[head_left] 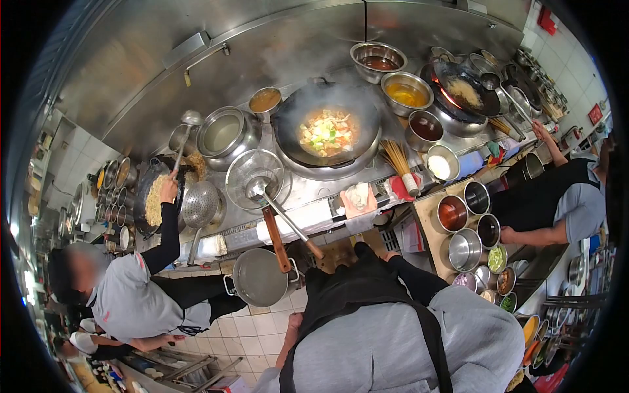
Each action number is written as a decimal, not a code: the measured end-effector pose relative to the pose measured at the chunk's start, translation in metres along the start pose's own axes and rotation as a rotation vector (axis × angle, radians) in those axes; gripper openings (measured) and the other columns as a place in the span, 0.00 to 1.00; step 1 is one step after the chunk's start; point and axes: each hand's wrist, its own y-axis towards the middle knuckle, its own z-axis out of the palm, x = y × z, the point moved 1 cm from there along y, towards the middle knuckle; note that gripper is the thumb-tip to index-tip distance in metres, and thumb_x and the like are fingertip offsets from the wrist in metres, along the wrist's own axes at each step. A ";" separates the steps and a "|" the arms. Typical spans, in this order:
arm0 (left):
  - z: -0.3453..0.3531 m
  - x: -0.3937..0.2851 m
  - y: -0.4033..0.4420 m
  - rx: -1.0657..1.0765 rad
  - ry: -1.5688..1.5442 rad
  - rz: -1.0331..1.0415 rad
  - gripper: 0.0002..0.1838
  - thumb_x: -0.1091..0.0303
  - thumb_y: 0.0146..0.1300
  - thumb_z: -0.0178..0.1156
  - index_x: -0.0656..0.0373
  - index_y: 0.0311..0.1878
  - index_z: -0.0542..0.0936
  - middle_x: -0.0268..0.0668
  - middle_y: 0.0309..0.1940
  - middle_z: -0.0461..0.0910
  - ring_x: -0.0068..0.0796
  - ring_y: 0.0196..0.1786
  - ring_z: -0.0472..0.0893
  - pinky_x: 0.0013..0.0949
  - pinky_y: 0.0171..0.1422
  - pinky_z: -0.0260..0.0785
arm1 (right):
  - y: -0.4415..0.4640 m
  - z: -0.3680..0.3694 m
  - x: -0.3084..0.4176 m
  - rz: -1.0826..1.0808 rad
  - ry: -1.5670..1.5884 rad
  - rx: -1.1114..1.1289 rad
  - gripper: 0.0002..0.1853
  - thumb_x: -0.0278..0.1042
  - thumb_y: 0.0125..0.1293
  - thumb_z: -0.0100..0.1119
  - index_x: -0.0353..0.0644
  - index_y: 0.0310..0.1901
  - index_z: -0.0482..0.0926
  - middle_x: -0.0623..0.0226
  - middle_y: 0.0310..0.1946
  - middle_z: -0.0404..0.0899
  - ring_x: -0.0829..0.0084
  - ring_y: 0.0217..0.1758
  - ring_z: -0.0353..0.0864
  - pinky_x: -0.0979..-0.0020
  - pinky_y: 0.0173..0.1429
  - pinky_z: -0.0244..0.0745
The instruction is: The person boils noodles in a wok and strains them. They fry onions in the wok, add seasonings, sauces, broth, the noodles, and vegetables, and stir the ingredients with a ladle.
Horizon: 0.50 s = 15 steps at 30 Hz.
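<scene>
My left hand [296, 319] hangs low at my side, near the pot; its fingers do not show clearly. At the front of my black apron, my right hand [391, 255] shows only in small part past the dark sleeve. Ahead of me a steaming wok [288, 134] holds a mix of pale, orange and green pieces. A ladle [288, 219] rests with its bowl in a mesh strainer [246, 167], left of the wok. Both wooden handles stick out over the counter edge, apart from my hands. Below them is a two-handled pot [261, 278].
A co-worker [137, 288] at left holds a ladle [187, 134] over a wok of noodles [155, 200]. Another person [563, 196] at right works by a second wok [466, 92]. A bamboo brush [396, 160] and bowls of sauce [407, 92] stand nearby; ingredient pots [465, 249] are at right.
</scene>
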 end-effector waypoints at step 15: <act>-0.008 -0.027 -0.020 0.074 0.124 0.024 0.20 0.58 0.64 0.51 0.60 0.47 0.86 0.49 0.48 0.85 0.42 0.55 0.83 0.37 0.59 0.74 | -0.014 -0.013 0.011 -0.059 -0.018 -0.008 0.19 0.52 0.56 0.64 0.46 0.40 0.89 0.57 0.42 0.87 0.55 0.48 0.85 0.57 0.54 0.79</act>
